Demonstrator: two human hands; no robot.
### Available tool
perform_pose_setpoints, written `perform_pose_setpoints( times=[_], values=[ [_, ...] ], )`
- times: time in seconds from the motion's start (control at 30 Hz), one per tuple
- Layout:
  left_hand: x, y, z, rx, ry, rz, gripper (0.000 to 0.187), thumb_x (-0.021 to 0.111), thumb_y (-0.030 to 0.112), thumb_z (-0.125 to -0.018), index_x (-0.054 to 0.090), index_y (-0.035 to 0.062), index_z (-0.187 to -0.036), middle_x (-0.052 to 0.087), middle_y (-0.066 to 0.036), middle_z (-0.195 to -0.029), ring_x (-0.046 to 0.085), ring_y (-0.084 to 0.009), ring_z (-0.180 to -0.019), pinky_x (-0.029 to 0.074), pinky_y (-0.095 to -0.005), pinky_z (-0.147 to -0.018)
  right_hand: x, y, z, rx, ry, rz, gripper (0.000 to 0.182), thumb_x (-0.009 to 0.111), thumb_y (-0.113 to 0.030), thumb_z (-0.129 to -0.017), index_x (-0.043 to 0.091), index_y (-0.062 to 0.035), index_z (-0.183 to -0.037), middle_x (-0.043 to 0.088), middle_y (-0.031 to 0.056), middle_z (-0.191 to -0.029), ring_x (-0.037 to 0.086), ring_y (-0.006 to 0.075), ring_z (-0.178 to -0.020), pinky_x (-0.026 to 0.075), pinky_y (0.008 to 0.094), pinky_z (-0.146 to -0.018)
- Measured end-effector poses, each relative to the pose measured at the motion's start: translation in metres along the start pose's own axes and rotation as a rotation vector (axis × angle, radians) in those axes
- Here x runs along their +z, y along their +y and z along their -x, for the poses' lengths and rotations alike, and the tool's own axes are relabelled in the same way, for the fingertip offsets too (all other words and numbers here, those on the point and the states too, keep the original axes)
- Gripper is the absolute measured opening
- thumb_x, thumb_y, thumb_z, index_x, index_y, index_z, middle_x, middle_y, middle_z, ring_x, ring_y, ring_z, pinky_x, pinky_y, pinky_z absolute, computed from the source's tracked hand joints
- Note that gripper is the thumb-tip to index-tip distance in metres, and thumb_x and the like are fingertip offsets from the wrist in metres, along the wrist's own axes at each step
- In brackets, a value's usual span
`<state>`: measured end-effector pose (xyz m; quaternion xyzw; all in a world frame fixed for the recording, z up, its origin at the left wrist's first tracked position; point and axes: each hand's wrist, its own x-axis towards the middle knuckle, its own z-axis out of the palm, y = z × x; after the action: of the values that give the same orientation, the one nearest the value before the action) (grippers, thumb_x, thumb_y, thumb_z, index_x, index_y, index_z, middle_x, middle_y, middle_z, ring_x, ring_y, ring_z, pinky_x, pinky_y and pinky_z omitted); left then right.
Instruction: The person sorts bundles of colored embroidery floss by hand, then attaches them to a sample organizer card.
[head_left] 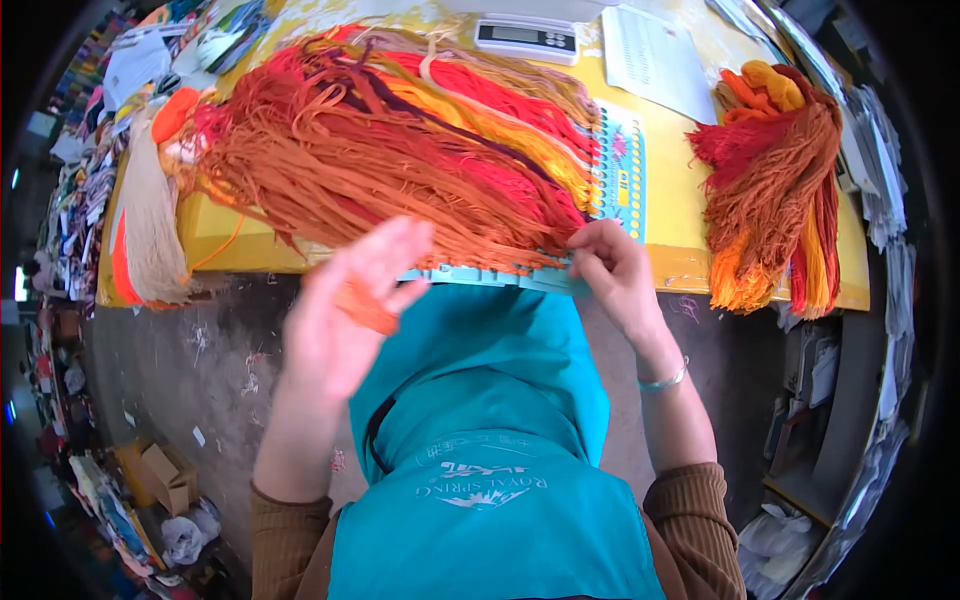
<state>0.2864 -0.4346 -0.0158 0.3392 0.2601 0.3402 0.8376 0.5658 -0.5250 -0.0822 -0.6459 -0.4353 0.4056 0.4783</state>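
Long threads (400, 160) in rust, red, yellow and dark purple lie across the yellow table. Their right ends meet a light-blue card (622, 165) with a row of holes and printed flowers. My left hand (355, 300), slightly blurred, is raised at the table's front edge with its fingers apart and orange thread across the palm. At the lower right corner of the threads, my right hand (613, 268) has thumb and forefinger pinched at the card's edge; what they hold is too small to make out. A light-blue strip (490, 277) shows below the rust threads.
A second thread bundle (775, 190) hangs over the table's right front edge. Beige thread (155, 220) hangs at the left. At the back are a digital scale (527, 38) and a printed sheet (655, 60). A cardboard box (170, 478) stands on the floor.
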Motion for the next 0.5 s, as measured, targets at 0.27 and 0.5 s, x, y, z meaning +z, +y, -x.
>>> perform_pose_setpoints(
  times=[0.27,0.5],
  values=[
    [0.013,-0.052,0.003,-0.135,-0.163,0.161,0.061,0.035,0.039,-0.101,0.033,-0.0027,-0.145,0.033,-0.014,-0.152,0.03,-0.023,-0.141,0.025,-0.0407,-0.115,0.092,-0.035,0.041,0.047,-0.164,-0.488,0.008,0.064,-0.002,-0.09,0.062,0.0007,-0.097,0.063,0.0004,-0.084,0.053,0.0027,-0.062,0.044,0.0185,-0.057],
    [-0.008,-0.073,0.008,-0.099,-0.09,0.099,0.053,0.041,0.03,-0.101,0.042,-0.0061,-0.139,0.048,-0.013,-0.142,0.04,-0.0205,-0.135,0.031,-0.0354,-0.111,0.109,-0.019,0.051,0.258,-0.17,-0.869,0.001,0.06,-0.005,-0.092,0.061,-0.0043,-0.091,0.061,0.0014,-0.078,0.045,0.0054,-0.052,0.033,0.0193,-0.046]
  ],
)
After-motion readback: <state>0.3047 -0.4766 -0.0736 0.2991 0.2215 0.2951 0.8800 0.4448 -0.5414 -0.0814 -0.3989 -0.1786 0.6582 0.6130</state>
